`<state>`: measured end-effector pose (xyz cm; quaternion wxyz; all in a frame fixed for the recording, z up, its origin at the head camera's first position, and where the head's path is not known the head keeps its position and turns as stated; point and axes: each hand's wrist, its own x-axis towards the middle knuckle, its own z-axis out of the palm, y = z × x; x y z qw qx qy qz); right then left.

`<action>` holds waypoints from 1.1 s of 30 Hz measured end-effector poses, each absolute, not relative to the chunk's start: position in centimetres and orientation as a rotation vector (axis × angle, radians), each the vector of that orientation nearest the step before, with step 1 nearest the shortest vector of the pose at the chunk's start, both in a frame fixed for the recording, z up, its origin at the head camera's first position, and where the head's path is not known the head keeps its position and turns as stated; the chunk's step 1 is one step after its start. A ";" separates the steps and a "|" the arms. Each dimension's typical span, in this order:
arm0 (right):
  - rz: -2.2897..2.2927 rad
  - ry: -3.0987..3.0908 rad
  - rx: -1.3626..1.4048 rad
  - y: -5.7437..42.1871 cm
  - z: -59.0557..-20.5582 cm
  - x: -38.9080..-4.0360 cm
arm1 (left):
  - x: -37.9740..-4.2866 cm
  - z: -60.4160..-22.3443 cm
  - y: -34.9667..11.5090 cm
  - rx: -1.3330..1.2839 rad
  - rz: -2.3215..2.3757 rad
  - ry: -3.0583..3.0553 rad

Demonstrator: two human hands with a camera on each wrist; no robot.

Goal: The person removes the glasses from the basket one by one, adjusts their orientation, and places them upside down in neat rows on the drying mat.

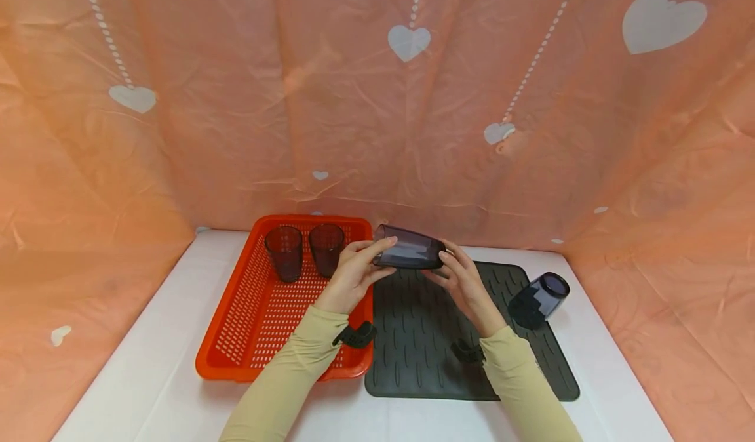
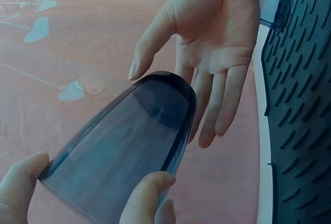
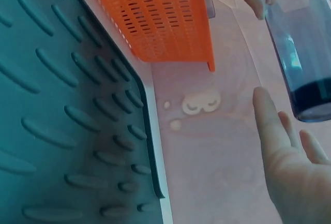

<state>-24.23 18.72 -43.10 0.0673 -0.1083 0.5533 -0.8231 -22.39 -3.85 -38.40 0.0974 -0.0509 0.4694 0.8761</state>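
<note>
A smoky dark drinking glass is held on its side in the air above the mat's far edge. My left hand grips it near the rim, thumb on one side and fingers on the other. At the thick base is my right hand, its fingers extended and spread. In the right wrist view, a gap shows between the right hand and the glass. Two similar glasses, a left one and a right one, stand in the orange basket.
A dark ribbed drying mat lies right of the basket on the white table. Another dark glass leans at the mat's right side, base facing up. A pink curtain with hearts hangs behind.
</note>
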 end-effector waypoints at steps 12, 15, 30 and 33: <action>-2.507 1.573 -0.329 17.4 -43.0 -24.1 | -22.4 -38.5 -3.7 -0.152 2.572 1.410; -2.529 1.558 -0.307 17.2 -43.0 -24.1 | -22.3 -38.5 -3.7 -0.149 2.572 1.408; -2.692 1.412 -0.158 17.1 -42.8 -23.8 | -22.2 -38.5 -3.4 -0.066 2.561 1.400; -2.719 1.372 -0.132 17.3 -42.7 -23.9 | -22.2 -38.5 -3.2 -0.056 2.544 1.416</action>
